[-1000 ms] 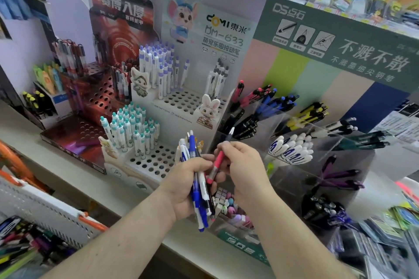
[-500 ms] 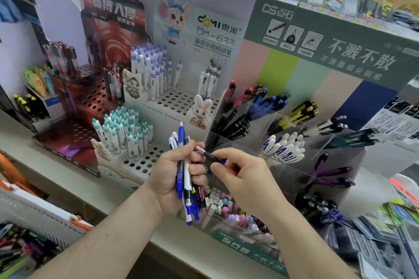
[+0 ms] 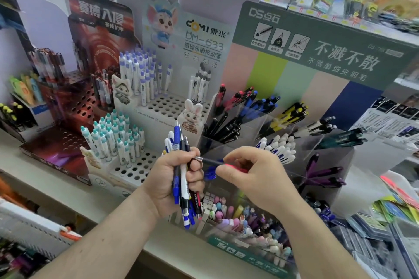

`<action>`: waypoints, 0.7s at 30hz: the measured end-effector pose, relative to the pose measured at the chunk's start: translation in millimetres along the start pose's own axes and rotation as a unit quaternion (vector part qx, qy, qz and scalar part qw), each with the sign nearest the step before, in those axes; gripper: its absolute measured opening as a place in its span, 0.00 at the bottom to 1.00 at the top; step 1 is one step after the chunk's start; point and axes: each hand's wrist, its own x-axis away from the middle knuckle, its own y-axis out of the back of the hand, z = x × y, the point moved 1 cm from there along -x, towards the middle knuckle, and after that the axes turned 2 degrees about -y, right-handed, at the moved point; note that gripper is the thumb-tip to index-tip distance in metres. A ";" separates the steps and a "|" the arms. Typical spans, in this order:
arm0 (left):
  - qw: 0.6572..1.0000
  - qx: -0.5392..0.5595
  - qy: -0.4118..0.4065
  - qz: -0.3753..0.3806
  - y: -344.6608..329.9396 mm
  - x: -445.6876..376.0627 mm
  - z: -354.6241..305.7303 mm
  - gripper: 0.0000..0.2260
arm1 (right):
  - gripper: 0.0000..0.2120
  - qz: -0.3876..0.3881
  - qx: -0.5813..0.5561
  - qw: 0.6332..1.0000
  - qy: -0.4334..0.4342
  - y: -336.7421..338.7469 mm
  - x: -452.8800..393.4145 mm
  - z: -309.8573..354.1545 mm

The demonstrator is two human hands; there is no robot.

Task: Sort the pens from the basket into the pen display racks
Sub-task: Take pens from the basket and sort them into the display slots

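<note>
My left hand (image 3: 174,179) is closed around a bunch of pens (image 3: 184,190), mostly blue and white, which stand upright in my fist in front of the racks. My right hand (image 3: 254,176) pinches one pen with a red body (image 3: 217,162) between thumb and fingers; it lies almost flat, and its metal tip points to my left hand and nearly touches it.

Behind my hands stands a clear plastic rack (image 3: 267,120) with slanted compartments. One holds black pens (image 3: 223,129), the next ones red and blue pens (image 3: 251,100), then yellow and black pens (image 3: 290,115), white pens with blue marks (image 3: 277,147), dark green pens (image 3: 342,140) and purple pens (image 3: 324,172). The green board (image 3: 328,49) above it has the letters "DS" and some Chinese writing.

To the left is a white rack with holes (image 3: 167,108). White pens with purple caps (image 3: 140,74) stand on its upper step and white pens with green caps (image 3: 113,135) on the lower step. Its card reads "DOMI" and "DM-633". Further left is a dark red rack (image 3: 74,106) with the word "DERS" on top.

Under my hands a clear box (image 3: 249,253) holds many small pastel erasers (image 3: 229,215).
</note>
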 end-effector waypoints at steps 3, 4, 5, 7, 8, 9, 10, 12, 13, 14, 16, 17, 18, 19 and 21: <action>1.000 0.012 -0.022 0.004 2.0 -4.2 -7.4 0.19 | 0.03 -0.042 -0.167 0.984 -0.056 10.6 -4.7 -5.6; 0.999 0.017 -0.028 0.005 2.6 -6.4 -9.1 0.19 | 0.02 -0.065 -0.257 0.961 -0.082 11.3 -6.7 -6.8; 0.999 0.022 -0.031 0.007 2.6 -8.7 -10.4 0.19 | 0.01 -0.087 -0.351 0.927 -0.104 10.6 -8.6 -6.0; 0.999 0.022 -0.033 0.011 -0.1 -13.3 -11.3 0.19 | 0.03 -0.140 -0.479 0.858 -0.121 7.8 -13.3 -2.6; 0.999 0.015 -0.031 0.010 -3.0 -15.4 -11.0 0.19 | 0.04 -0.169 -0.510 0.835 -0.119 7.1 -16.3 -0.4; 1.000 0.003 -0.028 0.003 -5.8 -17.9 -10.9 0.17 | 0.05 -0.198 -0.522 0.822 -0.110 7.3 -19.5 2.5; 0.999 -0.014 -0.027 -0.009 -8.3 -20.7 -11.2 0.14 | 0.05 -0.225 -0.519 0.819 -0.094 8.4 -22.9 5.9; 0.998 -0.047 -0.035 -0.036 -11.9 -26.0 -13.7 0.06 | 0.05 -0.275 -0.495 0.823 -0.049 13.1 -29.7 14.3; 0.996 -0.057 -0.040 -0.046 -13.1 -29.0 -15.8 0.04 | 0.06 -0.302 -0.477 0.825 -0.021 17.3 -32.8 18.8; 0.996 -0.063 -0.045 -0.054 -13.8 -31.3 -18.0 0.02 | 0.06 -0.333 -0.454 0.826 0.010 22.9 -35.6 22.8; 0.994 -0.067 -0.051 -0.062 -13.9 -34.5 -22.1 0.02 | 0.06 -0.392 -0.392 0.829 0.077 36.4 -42.9 29.4; 0.994 -0.068 -0.053 -0.063 -13.7 -35.5 -23.4 0.02 | 0.05 -0.415 -0.357 0.830 0.107 43.0 -47.7 32.0; 0.994 -0.069 -0.054 -0.062 -13.1 -36.1 -24.3 0.02 | 0.04 -0.432 -0.323 0.832 0.129 48.9 -53.7 34.1; 0.994 -0.069 -0.055 -0.062 -12.6 -36.6 -25.2 0.02 | 0.05 -0.446 -0.290 0.835 0.141 53.6 -61.0 34.5; 0.994 -0.071 -0.056 -0.062 -12.4 -37.1 -25.9 0.01 | 0.06 -0.462 -0.226 0.845 0.148 60.8 -76.7 33.7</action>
